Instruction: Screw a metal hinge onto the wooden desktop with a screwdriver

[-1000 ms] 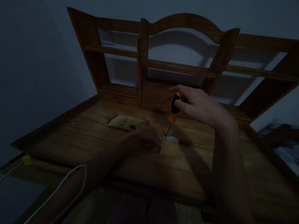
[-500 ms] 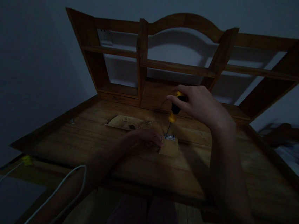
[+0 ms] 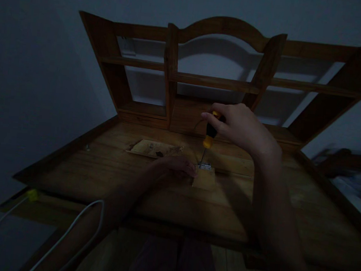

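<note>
Right hand (image 3: 237, 126) curled round a near-upright screwdriver (image 3: 210, 132), its tip down at a hinge (image 3: 205, 166).
Below that hand, the hinge lies at the far edge of a small wood block (image 3: 204, 180) on the desk (image 3: 168, 198). Left hand (image 3: 179, 165), low, touches the block's side with its fingertips; too dark to tell its grip. If the screwdriver tilts or the block shifts, the tip could slip and jab those fingers.
</note>
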The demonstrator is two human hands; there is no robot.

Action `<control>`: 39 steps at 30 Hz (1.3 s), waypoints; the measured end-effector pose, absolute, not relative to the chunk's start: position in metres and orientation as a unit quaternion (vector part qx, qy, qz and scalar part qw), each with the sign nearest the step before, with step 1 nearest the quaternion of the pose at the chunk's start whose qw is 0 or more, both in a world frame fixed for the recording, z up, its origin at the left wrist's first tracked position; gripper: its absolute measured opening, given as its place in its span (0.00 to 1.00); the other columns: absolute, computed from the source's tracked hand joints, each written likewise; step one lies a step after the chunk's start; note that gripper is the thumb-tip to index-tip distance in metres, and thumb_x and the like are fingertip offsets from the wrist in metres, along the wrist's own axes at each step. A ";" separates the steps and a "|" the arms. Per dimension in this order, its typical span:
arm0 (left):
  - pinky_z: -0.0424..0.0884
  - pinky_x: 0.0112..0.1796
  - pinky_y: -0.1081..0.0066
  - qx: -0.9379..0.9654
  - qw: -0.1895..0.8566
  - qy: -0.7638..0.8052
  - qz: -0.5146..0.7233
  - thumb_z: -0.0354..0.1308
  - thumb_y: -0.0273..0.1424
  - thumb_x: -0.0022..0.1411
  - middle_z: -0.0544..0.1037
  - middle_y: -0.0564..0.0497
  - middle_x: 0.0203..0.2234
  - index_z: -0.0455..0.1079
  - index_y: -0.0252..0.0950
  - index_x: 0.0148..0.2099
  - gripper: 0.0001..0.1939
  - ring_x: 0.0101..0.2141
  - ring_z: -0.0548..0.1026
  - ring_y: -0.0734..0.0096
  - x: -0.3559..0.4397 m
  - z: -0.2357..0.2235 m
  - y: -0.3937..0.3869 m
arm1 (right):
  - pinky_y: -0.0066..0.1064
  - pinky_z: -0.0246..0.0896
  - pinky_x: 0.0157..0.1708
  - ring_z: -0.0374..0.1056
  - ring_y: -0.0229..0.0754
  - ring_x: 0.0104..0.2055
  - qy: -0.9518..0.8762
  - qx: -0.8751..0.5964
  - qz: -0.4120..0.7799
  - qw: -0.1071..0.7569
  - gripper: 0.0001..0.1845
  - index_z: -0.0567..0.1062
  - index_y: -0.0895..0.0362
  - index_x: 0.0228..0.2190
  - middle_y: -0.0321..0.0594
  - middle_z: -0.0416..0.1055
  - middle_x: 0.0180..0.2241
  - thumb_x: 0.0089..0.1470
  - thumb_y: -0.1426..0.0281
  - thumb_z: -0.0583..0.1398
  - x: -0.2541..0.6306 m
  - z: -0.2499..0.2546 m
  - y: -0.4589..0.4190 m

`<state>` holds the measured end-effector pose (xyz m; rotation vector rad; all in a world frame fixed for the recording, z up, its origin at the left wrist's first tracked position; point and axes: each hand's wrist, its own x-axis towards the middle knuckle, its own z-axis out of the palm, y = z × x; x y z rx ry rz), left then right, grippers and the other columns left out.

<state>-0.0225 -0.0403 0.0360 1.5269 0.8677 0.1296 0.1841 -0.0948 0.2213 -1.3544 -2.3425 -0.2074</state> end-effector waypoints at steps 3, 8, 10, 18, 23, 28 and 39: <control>0.50 0.20 0.77 0.649 0.670 0.361 0.030 0.81 0.54 0.42 0.59 0.61 0.17 0.66 0.36 0.25 0.33 0.18 0.54 0.81 -0.023 0.036 -0.040 | 0.46 0.69 0.55 0.79 0.58 0.52 -0.846 -0.486 -0.050 0.213 0.23 0.82 0.55 0.53 0.50 0.84 0.48 0.74 0.59 0.52 0.185 0.223 -0.096; 0.50 0.19 0.77 0.645 0.677 0.353 0.029 0.81 0.55 0.42 0.58 0.61 0.16 0.61 0.37 0.24 0.36 0.18 0.53 0.81 -0.022 0.037 -0.041 | 0.48 0.64 0.63 0.73 0.60 0.62 -0.852 -0.475 -0.045 0.216 0.26 0.78 0.61 0.61 0.54 0.77 0.61 0.69 0.66 0.55 0.188 0.222 -0.095; 0.50 0.19 0.77 0.644 0.675 0.359 0.028 0.81 0.56 0.41 0.58 0.61 0.16 0.60 0.37 0.24 0.37 0.18 0.53 0.82 -0.022 0.039 -0.042 | 0.48 0.64 0.64 0.73 0.60 0.62 -0.855 -0.468 -0.045 0.219 0.27 0.76 0.62 0.63 0.55 0.76 0.62 0.67 0.67 0.56 0.188 0.221 -0.093; 0.49 0.20 0.77 0.638 0.677 0.366 0.030 0.82 0.55 0.40 0.59 0.61 0.16 0.63 0.37 0.25 0.36 0.18 0.54 0.83 -0.021 0.042 -0.044 | 0.48 0.69 0.52 0.79 0.59 0.49 -0.845 -0.492 -0.075 0.195 0.22 0.80 0.56 0.50 0.51 0.83 0.43 0.74 0.55 0.54 0.187 0.219 -0.094; 0.48 0.20 0.76 0.640 0.673 0.370 0.033 0.82 0.55 0.39 0.59 0.62 0.17 0.65 0.36 0.27 0.35 0.18 0.55 0.82 -0.024 0.036 -0.041 | 0.48 0.70 0.52 0.78 0.59 0.50 -0.846 -0.501 -0.046 0.176 0.19 0.78 0.55 0.52 0.52 0.82 0.48 0.72 0.60 0.53 0.192 0.224 -0.097; 0.47 0.20 0.77 0.638 0.669 0.381 0.027 0.81 0.55 0.40 0.58 0.62 0.17 0.64 0.37 0.27 0.35 0.18 0.53 0.82 -0.025 0.034 -0.040 | 0.46 0.67 0.59 0.75 0.58 0.59 -0.872 -0.448 -0.026 0.195 0.17 0.80 0.55 0.52 0.48 0.81 0.55 0.67 0.67 0.57 0.198 0.226 -0.095; 0.50 0.20 0.77 0.645 0.674 0.359 0.032 0.81 0.53 0.43 0.58 0.62 0.16 0.62 0.37 0.26 0.34 0.18 0.54 0.82 -0.025 0.033 -0.038 | 0.46 0.64 0.63 0.72 0.57 0.64 -0.884 -0.420 -0.018 0.202 0.26 0.76 0.57 0.62 0.51 0.77 0.62 0.64 0.69 0.58 0.196 0.221 -0.090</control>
